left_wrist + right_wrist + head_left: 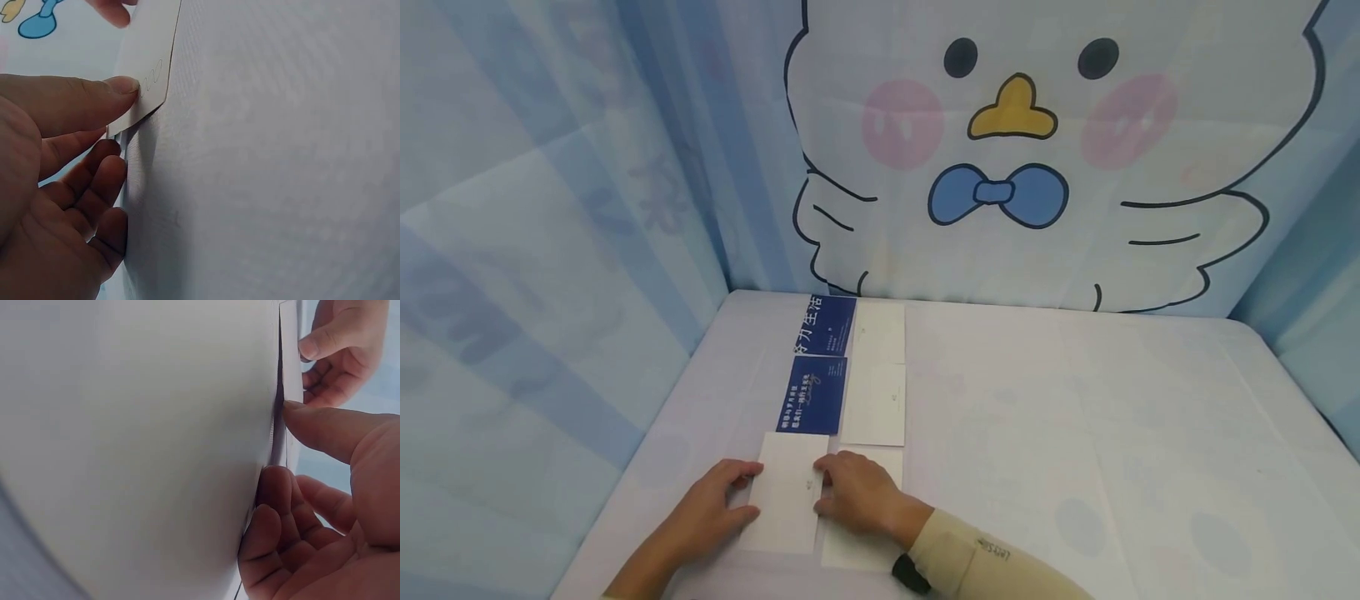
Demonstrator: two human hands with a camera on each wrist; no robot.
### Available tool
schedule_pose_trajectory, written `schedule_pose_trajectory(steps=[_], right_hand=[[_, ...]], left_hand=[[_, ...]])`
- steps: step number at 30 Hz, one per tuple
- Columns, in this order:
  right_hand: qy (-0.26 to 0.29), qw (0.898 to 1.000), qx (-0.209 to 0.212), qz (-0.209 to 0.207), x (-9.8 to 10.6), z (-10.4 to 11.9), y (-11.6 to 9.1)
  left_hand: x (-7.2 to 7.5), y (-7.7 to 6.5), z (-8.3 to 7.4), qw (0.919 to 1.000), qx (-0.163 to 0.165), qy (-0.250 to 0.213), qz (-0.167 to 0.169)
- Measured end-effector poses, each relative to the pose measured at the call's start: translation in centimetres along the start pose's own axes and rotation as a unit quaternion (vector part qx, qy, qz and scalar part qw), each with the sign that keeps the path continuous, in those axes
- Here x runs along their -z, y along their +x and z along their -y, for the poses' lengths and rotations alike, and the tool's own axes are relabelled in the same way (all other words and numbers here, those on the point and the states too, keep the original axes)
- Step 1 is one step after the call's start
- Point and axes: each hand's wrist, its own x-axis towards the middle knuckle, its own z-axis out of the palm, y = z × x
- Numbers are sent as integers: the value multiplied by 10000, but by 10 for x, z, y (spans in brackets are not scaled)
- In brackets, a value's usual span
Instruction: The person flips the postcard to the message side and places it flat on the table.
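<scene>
A white card [786, 492] with a small mark near its right edge lies nearest me in the left column, its near end slightly raised in the left wrist view. My left hand [707, 508] pinches its left edge, the thumb [94, 103] on top. At the opposite edge my right hand [861, 492] grips the card between thumb [319, 428] and fingers. Just beyond lie a blue card [812, 396] with white lettering and a second blue card [827, 327]. My right hand and wrist partly cover another white card [857, 546].
Two more white cards, a middle one [874, 406] and a far one [880, 332], lie right of the blue ones. The white-covered table [1037, 433] extends to the right. Behind it hangs a curtain [895, 225] printed with a cartoon bird; another curtain [535, 250] borders the left.
</scene>
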Motion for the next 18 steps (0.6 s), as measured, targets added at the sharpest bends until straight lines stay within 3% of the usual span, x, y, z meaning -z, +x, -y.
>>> schedule_pose_trajectory(steps=[10, 18], right_hand=[[-175, 9998, 101, 84, -2, -1, 2], [-312, 9994, 127, 10, -3, -3, 0]], left_hand=[[-1, 3, -3, 9993, 241, 216, 187], [0, 3, -3, 9992, 153, 260, 272]])
